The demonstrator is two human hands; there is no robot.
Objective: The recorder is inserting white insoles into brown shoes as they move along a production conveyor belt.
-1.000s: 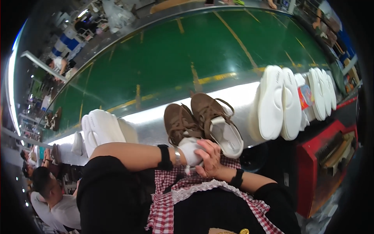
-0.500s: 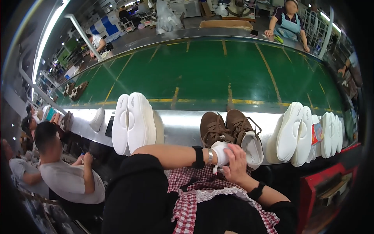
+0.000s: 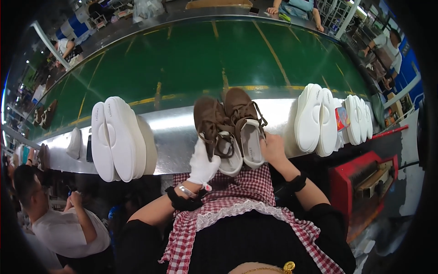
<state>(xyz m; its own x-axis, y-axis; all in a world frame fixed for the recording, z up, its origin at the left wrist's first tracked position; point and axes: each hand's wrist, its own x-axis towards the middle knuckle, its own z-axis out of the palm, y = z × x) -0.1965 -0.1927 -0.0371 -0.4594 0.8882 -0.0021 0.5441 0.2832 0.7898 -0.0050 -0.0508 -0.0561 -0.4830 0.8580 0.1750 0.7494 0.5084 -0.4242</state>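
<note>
A pair of brown lace-up shoes with pale insides stands side by side at the near edge of the metal ledge, toes pointing away from me. My left hand [image 3: 203,163], in a white glove, grips the outer side of the left shoe [image 3: 211,119] near its heel. The bare fingers of my right hand [image 3: 273,148] are closed on the outer heel side of the right shoe [image 3: 240,107]; its fingertips are partly hidden. Loose laces hang over both shoes.
White insoles [image 3: 114,141] stand stacked on the ledge [image 3: 171,132] at left, with more white insoles [image 3: 315,121] at right. Beyond runs a green conveyor belt [image 3: 182,64]. A red machine [image 3: 360,182] is at lower right. A co-worker [image 3: 68,214] sits at left.
My hands were together, the bare one over the gloved one in front of the shoes. They have parted and taken hold of one shoe each. The whole view has shifted.
</note>
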